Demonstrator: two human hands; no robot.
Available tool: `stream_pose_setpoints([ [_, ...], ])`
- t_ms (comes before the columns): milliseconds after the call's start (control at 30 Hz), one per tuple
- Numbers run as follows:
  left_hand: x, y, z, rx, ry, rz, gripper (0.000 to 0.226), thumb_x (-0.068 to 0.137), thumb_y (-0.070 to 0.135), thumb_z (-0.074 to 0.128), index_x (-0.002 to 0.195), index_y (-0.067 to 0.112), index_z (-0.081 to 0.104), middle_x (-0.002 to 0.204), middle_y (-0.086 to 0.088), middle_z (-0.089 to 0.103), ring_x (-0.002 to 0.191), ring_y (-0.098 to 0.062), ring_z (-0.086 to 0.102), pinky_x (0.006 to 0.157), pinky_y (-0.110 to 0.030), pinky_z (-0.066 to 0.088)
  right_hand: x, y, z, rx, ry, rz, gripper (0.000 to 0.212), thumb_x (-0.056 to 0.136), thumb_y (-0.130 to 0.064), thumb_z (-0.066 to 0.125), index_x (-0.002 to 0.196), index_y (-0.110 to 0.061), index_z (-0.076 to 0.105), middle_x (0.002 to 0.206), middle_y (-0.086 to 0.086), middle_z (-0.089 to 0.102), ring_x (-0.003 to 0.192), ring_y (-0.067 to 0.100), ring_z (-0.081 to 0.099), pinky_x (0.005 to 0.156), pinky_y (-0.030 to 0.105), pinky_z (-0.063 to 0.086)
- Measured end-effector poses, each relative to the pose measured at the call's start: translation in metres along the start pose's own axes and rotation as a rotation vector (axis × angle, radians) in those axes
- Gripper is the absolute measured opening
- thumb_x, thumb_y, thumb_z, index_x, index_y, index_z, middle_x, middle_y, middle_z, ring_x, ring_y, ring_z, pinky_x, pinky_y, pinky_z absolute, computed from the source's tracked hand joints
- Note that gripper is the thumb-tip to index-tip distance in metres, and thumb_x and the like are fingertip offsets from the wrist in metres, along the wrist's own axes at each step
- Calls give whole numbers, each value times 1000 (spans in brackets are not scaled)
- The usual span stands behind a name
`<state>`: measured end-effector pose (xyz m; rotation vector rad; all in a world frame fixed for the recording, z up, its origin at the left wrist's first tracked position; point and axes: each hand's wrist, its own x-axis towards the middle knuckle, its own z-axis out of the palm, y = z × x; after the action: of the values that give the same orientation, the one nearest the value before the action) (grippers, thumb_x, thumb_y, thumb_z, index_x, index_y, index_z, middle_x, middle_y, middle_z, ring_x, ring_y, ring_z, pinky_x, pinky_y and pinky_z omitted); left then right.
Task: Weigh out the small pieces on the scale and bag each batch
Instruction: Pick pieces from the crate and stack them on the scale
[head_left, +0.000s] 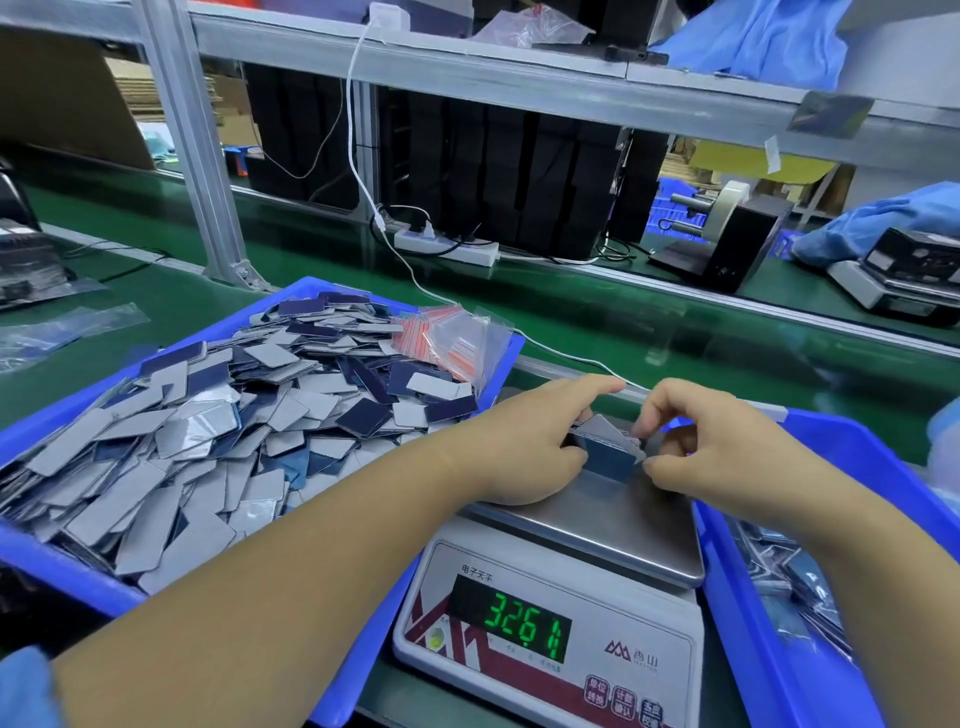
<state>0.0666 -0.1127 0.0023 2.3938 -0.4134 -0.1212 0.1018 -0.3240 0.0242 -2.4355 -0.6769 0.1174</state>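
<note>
A white digital scale (550, 639) with a steel pan (618, 525) stands in front of me, its green display reading 326.1. On the pan a stack of small blue and grey pieces (608, 449) stands on edge. My left hand (524, 441) grips the stack from the left, forefinger stretched over its top. My right hand (711, 441) pinches the stack's right end with curled fingers. A blue tray (67, 566) on the left holds a heap of loose pieces (218, 431) and a pile of small red-striped zip bags (447, 335).
A second blue tray (769, 597) at the right holds filled bags (795, 577). A white cable (566, 358) runs behind the scale to a power strip (447, 249). Another scale (898, 275) sits at the far right on the green belt (623, 317). Shelf posts stand behind.
</note>
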Motion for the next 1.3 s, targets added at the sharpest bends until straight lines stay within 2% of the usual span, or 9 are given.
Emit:
stream_pose_setpoints([
  [133, 0, 0, 0, -12, 2, 3, 66, 99, 15, 51, 152, 43, 23, 130, 6, 48, 108, -10, 51, 98, -30, 40, -2, -3, 1, 139, -6, -27, 41, 80, -13, 68, 98, -48, 58, 88, -20, 64, 53, 7, 50, 52, 16, 42],
  [367, 1, 0, 0, -77, 27, -23, 66, 99, 17, 51, 148, 47, 18, 108, 14, 46, 76, 4, 48, 69, -14, 34, 3, -9, 19, -189, -8, -198, 43, 85, -42, 66, 125, -52, 53, 94, -25, 60, 80, -3, 54, 68, 10, 40],
  [533, 1, 3, 0, -93, 37, -37, 75, 94, 13, 51, 151, 47, 15, 140, 5, 45, 71, 1, 50, 71, -16, 37, 0, -20, 39, -570, -14, -159, 64, 93, -55, 30, 151, -42, 9, 105, -10, 32, 91, 23, 56, 77, 36, 46],
  [700, 0, 3, -1, -141, 34, -39, 80, 91, 13, 54, 150, 48, 14, 132, 8, 46, 64, 17, 52, 59, -9, 38, 3, -21, 36, -459, 8, -178, 54, 99, -35, 45, 150, -40, 28, 108, -8, 48, 99, 22, 55, 86, 40, 48],
  [833, 2, 4, -2, -315, 75, -65, 79, 89, 5, 52, 150, 42, 20, 120, 9, 47, 88, 6, 56, 69, -14, 41, 2, -19, 25, -327, 32, -156, 37, 89, -27, 65, 126, -34, 62, 102, -15, 65, 87, 2, 54, 72, 8, 37],
  [933, 1, 9, -3, -550, 98, -72, 79, 86, -7, 47, 148, 37, 27, 129, 2, 48, 127, -14, 49, 78, -24, 44, 2, -21, 27, -263, 40, -127, 32, 85, -23, 67, 116, -32, 64, 89, -27, 58, 80, -12, 52, 68, 2, 35],
  [1100, -3, 27, 15, -461, -1, 61, 88, 81, -3, 54, 152, 35, 19, 146, -1, 38, 127, -16, 49, 82, -22, 49, 3, -29, 37, -249, 59, -126, 25, 63, -31, 48, 79, -49, 48, 76, -23, 57, 69, 2, 55, 55, 14, 37],
  [1200, 0, 26, 12, -539, -8, 52, 90, 77, 0, 57, 153, 31, 19, 149, 0, 30, 129, -19, 47, 74, -10, 43, 3, -31, 36, -252, 60, -156, 39, 64, -32, 46, 82, -66, 49, 68, -27, 56, 67, -4, 55, 51, 16, 35],
  [1300, 0, 22, 1, -601, 126, 63, 81, 66, 9, 49, 143, 29, 35, 137, 0, 42, 129, -16, 49, 92, -18, 45, 4, -30, 36, -274, 114, -109, 17, 78, -37, 57, 92, -44, 62, 77, -24, 60, 78, 1, 58, 59, 15, 34],
])
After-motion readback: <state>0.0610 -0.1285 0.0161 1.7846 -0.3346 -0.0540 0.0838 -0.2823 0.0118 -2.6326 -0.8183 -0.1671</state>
